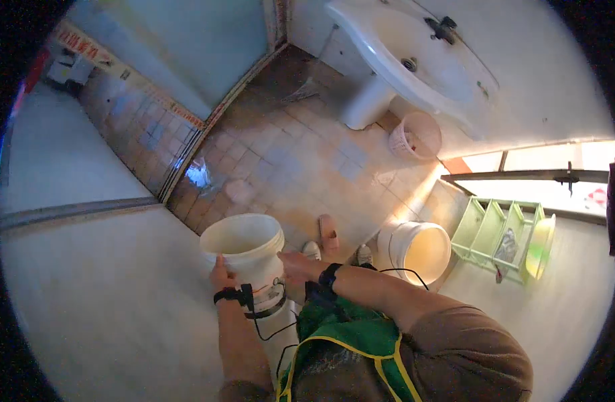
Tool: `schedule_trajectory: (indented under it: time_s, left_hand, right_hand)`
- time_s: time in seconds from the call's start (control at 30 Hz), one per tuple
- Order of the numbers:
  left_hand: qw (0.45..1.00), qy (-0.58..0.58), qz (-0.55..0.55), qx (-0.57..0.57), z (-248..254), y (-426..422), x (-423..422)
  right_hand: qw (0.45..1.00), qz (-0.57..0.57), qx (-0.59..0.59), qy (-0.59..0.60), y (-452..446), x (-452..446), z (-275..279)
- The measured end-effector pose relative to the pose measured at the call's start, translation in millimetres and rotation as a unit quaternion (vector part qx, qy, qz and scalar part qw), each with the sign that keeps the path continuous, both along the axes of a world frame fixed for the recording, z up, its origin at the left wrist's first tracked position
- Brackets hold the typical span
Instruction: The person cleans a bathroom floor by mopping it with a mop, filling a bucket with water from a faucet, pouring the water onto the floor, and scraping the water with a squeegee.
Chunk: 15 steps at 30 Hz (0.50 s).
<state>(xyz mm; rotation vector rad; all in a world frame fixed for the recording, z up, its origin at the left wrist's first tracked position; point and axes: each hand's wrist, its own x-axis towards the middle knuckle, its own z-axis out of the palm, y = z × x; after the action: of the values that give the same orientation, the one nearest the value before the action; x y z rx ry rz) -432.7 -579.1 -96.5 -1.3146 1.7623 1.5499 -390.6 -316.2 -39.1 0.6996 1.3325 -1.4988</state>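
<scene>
A white plastic bucket (257, 269) is held upright in front of my body, its wide mouth facing up. My left hand (222, 276) grips its near left side, with the fingers partly hidden. At the right side of the bucket, just under the rim, my right hand (295, 266) is closed on it. The visible inside of the bucket looks bare, though its bottom is hidden. Black bands with a cable circle both wrists. A second white bucket (390, 244) is on the floor to the right of my feet.
A pink slipper (329, 232) lies ahead of my shoes. To the right are a green shelf rack (485, 231) and a yellow-green basin (540, 251). A pink waste basket (415, 137) stands below the washbasin (378, 50). A sliding-door track (187, 157) crosses the tiled floor at left.
</scene>
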Motion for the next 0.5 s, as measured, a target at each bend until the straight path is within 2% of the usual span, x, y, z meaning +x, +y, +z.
schedule_trajectory:
  time_s: [0.03, 0.07, 0.13, 0.2, 0.27, 0.3, 0.4, 0.5]
  left_hand:
    - [0.999, -0.04, 0.035, -0.002, 1, 5, -7]
    - [0.999, -0.011, 0.041, 0.02, 1, 12, -9]
    - [0.996, 0.047, 0.05, 0.066, 13, 30, -15]
    - [0.995, 0.045, 0.048, 0.075, 5, 40, -19]
    - [0.995, 0.043, 0.026, 0.084, -3, 56, -23]
    - [0.995, 0.043, 0.007, 0.087, -5, 66, -22]
    - [0.994, 0.047, -0.082, 0.049, 16, 115, -21]
    - [0.976, 0.04, -0.212, -0.006, 47, 175, -20]
  right_hand:
    - [0.999, 0.024, 0.013, 0.04, 4, 2, 3]
    - [0.991, 0.036, 0.0, 0.132, 7, 24, -42]
    - [0.951, 0.075, 0.058, 0.293, 3, 63, -134]
    - [0.984, -0.082, -0.005, 0.156, 14, 53, -104]
    - [0.973, -0.225, -0.05, 0.0, 25, 39, -68]
    - [0.959, -0.273, -0.062, -0.04, 30, 38, -61]
    - [0.918, -0.37, -0.101, -0.103, 56, 41, -47]
    - [0.904, -0.39, -0.064, -0.164, 101, 38, -21]
